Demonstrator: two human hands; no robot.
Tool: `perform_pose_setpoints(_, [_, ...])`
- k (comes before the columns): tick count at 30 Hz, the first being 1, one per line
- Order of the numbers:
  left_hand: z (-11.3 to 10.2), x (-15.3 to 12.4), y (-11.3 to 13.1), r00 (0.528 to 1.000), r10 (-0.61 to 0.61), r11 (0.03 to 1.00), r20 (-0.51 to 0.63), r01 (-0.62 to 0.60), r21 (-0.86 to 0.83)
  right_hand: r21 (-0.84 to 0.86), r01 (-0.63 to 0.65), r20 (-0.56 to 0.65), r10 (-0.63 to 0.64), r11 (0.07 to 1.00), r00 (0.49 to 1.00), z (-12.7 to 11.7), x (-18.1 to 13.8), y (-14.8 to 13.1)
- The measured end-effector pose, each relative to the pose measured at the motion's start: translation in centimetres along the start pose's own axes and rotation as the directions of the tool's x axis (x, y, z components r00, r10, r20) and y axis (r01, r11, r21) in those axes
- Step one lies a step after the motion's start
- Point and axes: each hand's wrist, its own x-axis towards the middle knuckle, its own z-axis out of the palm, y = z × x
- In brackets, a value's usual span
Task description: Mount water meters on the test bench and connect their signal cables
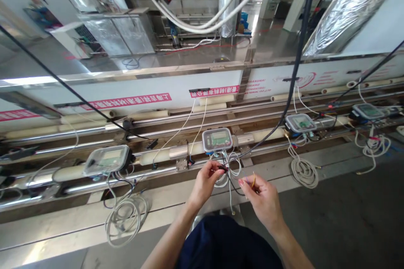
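**Thin wires held under the middle meter**

The left hand [206, 178] pinches a dark wire [224, 170] with a red piece at its end, just below the meter [217, 139]. The right hand [261, 196] pinches a thin yellow wire [253, 179] between thumb and finger; its tip stands up free. Both hands are closed on their wires and stay a little apart, in front of the rail [151, 172].

To do this step well, I think the grip should stay near the wire ends, so that the tips do not bend away. The 2 ends should be brought together slowly, and the other wires should not be pulled.

The white cable coil [227, 168] hangs from the meter, directly behind the left fingers, and it may get tangled with the dark wire. A thick black cable [295, 71] comes down from above and passes near the meter. It can get in the way of the hands.

Along the rail there are 3 more meters: 1 at the left [107, 159] with a big coil [124, 218] under it, and 2 at the right [300, 123] [368, 111], also with coils. Behind is a white panel [126, 96] with red labels.
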Motion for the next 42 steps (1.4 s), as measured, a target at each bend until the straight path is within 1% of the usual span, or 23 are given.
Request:
perform_pose_setpoints(2, [-0.3, -1.1, 0.3, 1.000, -0.024, 0.992, 0.016, 0.026, -0.122, -0.012, 0.004, -0.022, -0.004, 1.000, 1.000, 1.0, -0.7, -0.3])
perform_pose_setpoints(5, [-0.6, -2.4, 0.9, 0.988, -0.121, 0.940, 0.091, 0.144, -0.310, -0.016, 0.015, -0.041, -0.015, 1.000, 0.999, 2.1, -1.5, -1.0])
perform_pose_setpoints(7, [-0.7, -3.0, 1.5, 0.982, -0.149, 0.906, 0.114, 0.182, -0.382, -0.026, 0.029, -0.072, -0.031, 0.999, 0.997, 2.6, -1.9, -1.5])
perform_pose_setpoints(10, [-0.7, -3.6, 2.3, 0.990, -0.117, 0.895, 0.083, 0.141, -0.424, -0.038, 0.050, -0.109, -0.054, 0.998, 0.993, 3.1, -2.2, -2.0])
perform_pose_setpoints(14, [-0.6, -4.1, 3.5, 0.996, -0.066, 0.894, 0.060, 0.086, -0.441, -0.010, 0.062, -0.098, -0.063, 0.998, 0.993, 3.3, -2.5, -2.3])
perform_pose_setpoints(17, [-0.4, -4.3, 4.3, 0.998, -0.064, 0.899, 0.019, 0.066, -0.432, 0.003, 0.086, -0.101, -0.085, 0.996, 0.991, 3.4, -2.4, -2.7])
perform_pose_setpoints(20, [0.1, -4.5, 4.9, 0.998, -0.029, 0.919, -0.047, 0.008, -0.395, 0.003, 0.112, -0.100, -0.111, 0.994, 0.989, 3.4, -2.2, -3.1])
perform_pose_setpoints(24, [0.7, -4.8, 5.3, 1.000, 0.003, 0.944, -0.012, -0.007, -0.331, -0.005, 0.148, -0.095, -0.148, 0.989, 0.984, 3.4, -1.9, -3.3])
perform_pose_setpoints(29, [1.1, -5.1, 5.2, 0.996, 0.037, 0.982, -0.087, -0.052, -0.184, -0.020, 0.167, -0.089, -0.168, 0.986, 0.982, 3.2, -1.5, -3.2])
perform_pose_setpoints(36, [1.2, -5.2, 4.7, 0.990, 0.083, 0.987, -0.114, -0.098, -0.130, 0.011, 0.175, -0.084, -0.173, 0.985, 0.981, 3.1, -1.2, -3.4])
perform_pose_setpoints(42, [1.2, -5.3, 4.4, 0.988, 0.095, 0.990, -0.119, -0.107, -0.097, 0.025, 0.172, -0.083, -0.169, 0.985, 0.982, 3.0, -1.2, -3.5])
